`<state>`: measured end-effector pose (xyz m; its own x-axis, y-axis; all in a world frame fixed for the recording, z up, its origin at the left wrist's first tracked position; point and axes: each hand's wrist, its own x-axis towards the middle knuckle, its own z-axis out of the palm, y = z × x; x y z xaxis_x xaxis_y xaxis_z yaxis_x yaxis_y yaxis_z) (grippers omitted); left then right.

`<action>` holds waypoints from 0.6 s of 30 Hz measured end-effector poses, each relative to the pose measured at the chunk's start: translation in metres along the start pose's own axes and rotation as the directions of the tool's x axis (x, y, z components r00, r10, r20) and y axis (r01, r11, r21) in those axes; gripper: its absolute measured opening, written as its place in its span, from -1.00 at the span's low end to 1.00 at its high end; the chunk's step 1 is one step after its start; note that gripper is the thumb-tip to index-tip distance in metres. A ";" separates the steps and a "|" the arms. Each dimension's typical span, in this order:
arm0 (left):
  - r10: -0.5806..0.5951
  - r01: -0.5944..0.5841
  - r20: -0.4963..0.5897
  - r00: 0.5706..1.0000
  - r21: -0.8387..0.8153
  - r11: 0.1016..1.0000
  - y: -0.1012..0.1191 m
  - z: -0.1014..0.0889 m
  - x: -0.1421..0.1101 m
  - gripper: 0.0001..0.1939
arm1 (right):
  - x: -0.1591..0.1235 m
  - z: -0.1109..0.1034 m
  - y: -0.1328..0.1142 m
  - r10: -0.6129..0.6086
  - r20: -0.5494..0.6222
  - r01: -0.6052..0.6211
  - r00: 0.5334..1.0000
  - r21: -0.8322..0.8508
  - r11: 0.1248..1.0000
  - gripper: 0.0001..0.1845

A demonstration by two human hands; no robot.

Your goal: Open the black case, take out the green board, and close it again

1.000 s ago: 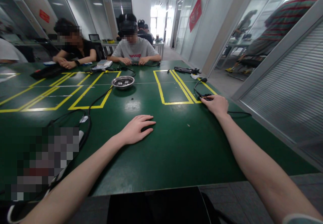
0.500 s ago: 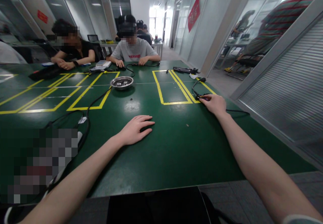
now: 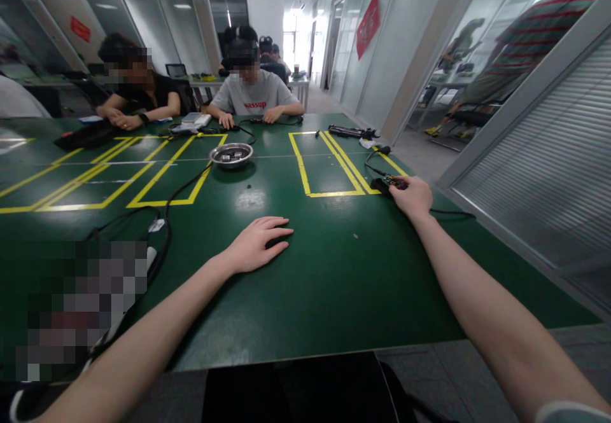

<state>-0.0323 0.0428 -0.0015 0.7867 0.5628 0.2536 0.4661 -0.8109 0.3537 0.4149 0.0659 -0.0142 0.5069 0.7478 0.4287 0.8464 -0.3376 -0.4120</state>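
Observation:
My left hand (image 3: 260, 245) lies flat on the green table (image 3: 305, 302), fingers spread, with nothing in it. Over by the table's right side, my right hand (image 3: 414, 196) is closed in a pinch around a small dark piece with coloured bits (image 3: 399, 183). That piece is too small and too covered by the fingers for me to name. A black part (image 3: 380, 186) lies just left of the fingertips. Close beyond them a black cable (image 3: 370, 165) curves up to a black plug-like end (image 3: 384, 150). More thin black cable (image 3: 453, 212) runs rightward from behind the hand.
Yellow tape outlines (image 3: 305, 181) mark the table. A metal bowl (image 3: 231, 156) holds several shiny pieces. A folded black tripod-like object (image 3: 352, 132) lies at the far right. Black cable (image 3: 168, 219) runs along the left. Two people (image 3: 252, 95) sit opposite; a glass partition (image 3: 539, 156) stands right.
My right hand has shifted slightly to the right with the small piece, and the black part by its fingertips shows more. My left hand stays where it was.

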 end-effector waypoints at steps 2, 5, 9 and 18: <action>0.001 -0.001 -0.002 1.000 0.003 1.000 0.000 0.000 0.000 -0.64 | 0.000 0.003 0.001 0.084 -0.017 -0.084 0.996 -0.033 0.996 -0.51; 0.000 0.000 -0.003 1.000 0.008 1.000 0.000 0.000 0.000 -0.65 | 0.001 0.009 0.002 0.105 -0.025 -0.106 0.994 -0.036 0.994 -0.49; -0.004 0.004 0.005 1.000 0.004 1.000 -0.001 0.000 0.000 -0.64 | 0.001 0.012 0.001 0.036 0.014 -0.036 0.999 -0.002 0.999 -0.50; -0.001 0.001 -0.018 1.000 -0.008 1.000 -0.001 0.001 -0.001 -0.63 | -0.032 0.001 -0.059 -0.291 0.264 0.245 0.920 0.193 0.950 -0.54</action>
<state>-0.0328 0.0425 -0.0028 0.7789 0.5665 0.2689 0.4638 -0.8091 0.3608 0.3484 0.0625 -0.0046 0.1771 0.9369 0.3013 0.8966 -0.0273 -0.4421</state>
